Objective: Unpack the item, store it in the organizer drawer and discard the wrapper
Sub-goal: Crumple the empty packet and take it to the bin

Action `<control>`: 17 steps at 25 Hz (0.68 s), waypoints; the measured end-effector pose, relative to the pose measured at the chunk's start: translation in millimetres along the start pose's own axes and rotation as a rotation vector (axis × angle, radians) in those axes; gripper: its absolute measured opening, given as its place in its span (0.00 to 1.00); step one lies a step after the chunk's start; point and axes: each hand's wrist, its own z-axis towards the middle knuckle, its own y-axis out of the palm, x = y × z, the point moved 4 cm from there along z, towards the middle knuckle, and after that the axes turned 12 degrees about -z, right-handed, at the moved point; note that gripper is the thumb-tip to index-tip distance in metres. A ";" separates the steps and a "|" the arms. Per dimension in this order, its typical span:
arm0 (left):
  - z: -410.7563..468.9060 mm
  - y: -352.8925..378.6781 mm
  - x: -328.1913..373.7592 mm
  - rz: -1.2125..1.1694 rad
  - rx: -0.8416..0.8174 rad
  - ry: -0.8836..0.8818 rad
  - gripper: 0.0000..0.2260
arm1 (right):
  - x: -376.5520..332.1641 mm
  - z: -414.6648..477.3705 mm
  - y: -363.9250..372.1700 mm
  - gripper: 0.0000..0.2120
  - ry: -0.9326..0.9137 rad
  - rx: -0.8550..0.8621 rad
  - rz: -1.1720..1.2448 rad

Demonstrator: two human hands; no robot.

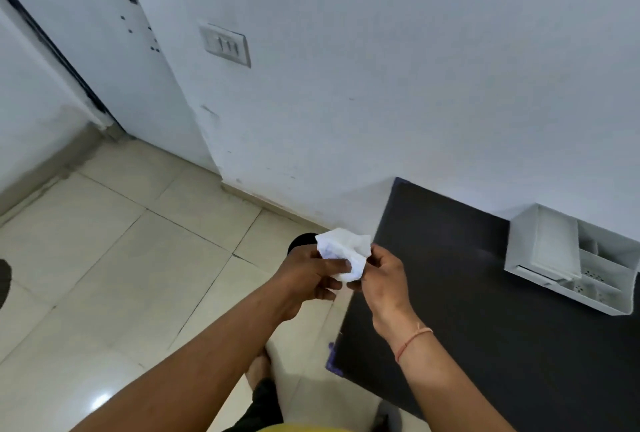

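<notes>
A crumpled white wrapper (344, 253) is held between both hands, above the floor just left of the dark table. My left hand (310, 277) grips its lower left side with thumb on top. My right hand (384, 281) pinches its right edge with fingertips. A white plastic organizer (540, 244) with an open drawer (602, 288) sits on the dark table (467, 310) at the right, against the wall. I cannot tell whether the item is inside the wrapper. A round black object (301, 241), partly hidden by my left hand, sits on the floor below the wrapper.
The tiled floor (138, 258) spreads to the left. A white wall with a switch plate (227, 44) stands behind, with a door (114, 51) at the left. My foot (259, 367) shows beside the table's near corner.
</notes>
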 end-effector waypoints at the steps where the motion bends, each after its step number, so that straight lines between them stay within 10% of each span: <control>1: 7.3 -18.2 9.7 -0.014 0.008 0.010 0.15 | -5.5 4.9 17.8 0.09 0.011 -0.018 0.047; 17: 144.6 -73.5 55.3 0.042 0.008 -0.176 0.13 | 9.0 121.1 47.1 0.07 0.182 0.179 0.129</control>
